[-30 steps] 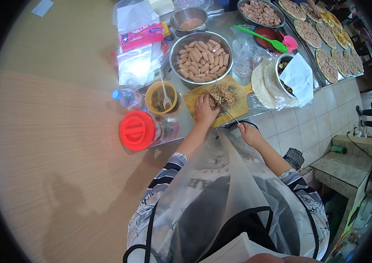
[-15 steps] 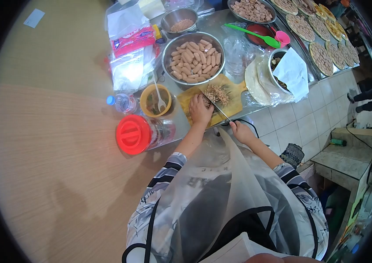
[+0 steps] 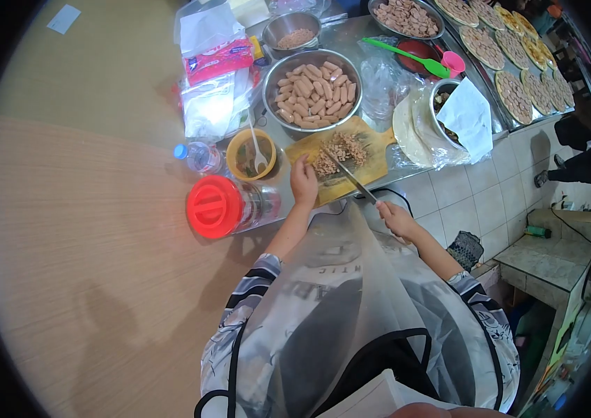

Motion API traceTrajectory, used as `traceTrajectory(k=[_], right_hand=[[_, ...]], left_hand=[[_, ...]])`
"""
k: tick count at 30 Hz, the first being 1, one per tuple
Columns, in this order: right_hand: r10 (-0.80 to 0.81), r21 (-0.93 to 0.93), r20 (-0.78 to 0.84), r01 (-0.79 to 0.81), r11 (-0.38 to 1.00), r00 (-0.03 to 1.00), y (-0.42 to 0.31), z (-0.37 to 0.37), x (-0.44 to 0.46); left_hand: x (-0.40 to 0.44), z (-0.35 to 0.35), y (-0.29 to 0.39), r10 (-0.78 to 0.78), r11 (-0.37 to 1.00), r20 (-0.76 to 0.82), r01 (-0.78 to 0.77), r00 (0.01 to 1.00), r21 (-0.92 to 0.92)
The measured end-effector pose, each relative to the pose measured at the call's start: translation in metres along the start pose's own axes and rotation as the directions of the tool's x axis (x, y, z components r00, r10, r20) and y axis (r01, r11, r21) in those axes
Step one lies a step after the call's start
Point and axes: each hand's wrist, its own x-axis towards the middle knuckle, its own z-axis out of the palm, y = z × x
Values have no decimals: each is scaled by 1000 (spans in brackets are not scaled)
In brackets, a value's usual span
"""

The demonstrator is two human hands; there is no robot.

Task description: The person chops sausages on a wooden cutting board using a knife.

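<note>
My right hand point(image 3: 396, 217) is wrapped round the handle of a knife point(image 3: 355, 181). The blade slants up and left over a heap of finely chopped brownish pieces point(image 3: 341, 153), apparently sausage. The heap lies on a yellow cutting board point(image 3: 378, 161) with a handle at its right. At the board's left edge is my left hand point(image 3: 304, 182), off the heap, its fingers extended and loosely bent with nothing visible in them. Just behind the board stands a steel bowl point(image 3: 267, 97) full of short sausages point(image 3: 316, 90).
Left of the board are a yellow bowl point(image 3: 229, 161) with a white spoon, a water bottle point(image 3: 201, 157) and a red-lidded jar point(image 3: 215, 206). To the right stand a paper-covered pot point(image 3: 433, 89) and flatbreads point(image 3: 407, 132). A green spatula point(image 3: 435, 67) and topped rounds point(image 3: 515, 96) lie further back.
My left hand has moved left, off the chopped pieces to the board's edge. The knife has shifted slightly, and the heap lies more spread out and uncovered.
</note>
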Motion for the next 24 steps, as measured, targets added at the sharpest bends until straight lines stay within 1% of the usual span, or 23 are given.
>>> traceTrajectory(k=[1,2,3,4,5,6,7,8,9,10,11,12,13,14,15,17,19,24], right_hand=[[-50,-18,29,50,999,998,1,5,4],[-98,-34,61,100,994,993,3,10,8],[-100,-34,63,102,994,993,4,16,13],[-144,-73,97,152,986,985,5,24,20],[-186,-112,132,201,973,974,8,32,28],[-187,-114,134,203,973,973,14,43,39],[-314,-69,49,316,946,948,18,54,49],[-430,-34,-43,429,903,902,24,63,58],[-432,-37,-42,430,902,901,16,63,57],[-307,89,-17,308,947,951,8,62,58],[-179,210,24,170,963,984,2,59,57],[-179,208,23,170,963,984,-3,53,55],[-48,303,94,17,953,994,-7,46,53],[76,383,176,-140,913,981,-9,42,51],[77,383,174,-139,913,982,-7,40,49],[65,527,163,-143,838,984,-3,35,45],[82,523,157,-153,839,984,-4,26,38],[135,511,140,-188,839,981,1,16,31]], left_hand=[[-1,-5,-5,-10,998,-47,7,999,-55],[-5,-10,-10,-12,999,-50,10,999,-52],[-9,-16,-11,-6,1000,-87,4,996,-14],[-13,-20,-11,2,1000,-124,1,992,24],[-15,-22,-9,0,1000,-127,3,992,25],[-18,-24,-8,-22,1000,-128,24,991,16],[-19,-25,-6,-44,999,-129,45,991,7],[-22,-26,-3,-44,999,-132,45,990,7],[-23,-26,-1,-89,996,-69,90,994,6],[-24,-26,1,-133,991,-4,133,991,7],[-25,-27,3,-133,991,-5,133,991,5],[-26,-27,3,-39,993,9,38,999,116],[-26,-27,3,54,973,35,-60,998,224],[-26,-28,3,54,973,35,-61,998,222],[-26,-28,1,63,971,51,-73,997,229],[-25,-28,-2,73,968,67,-86,995,234],[-23,-28,-5,98,949,91,-121,991,292],[-24,-29,-2,84,946,109,-113,991,303]])
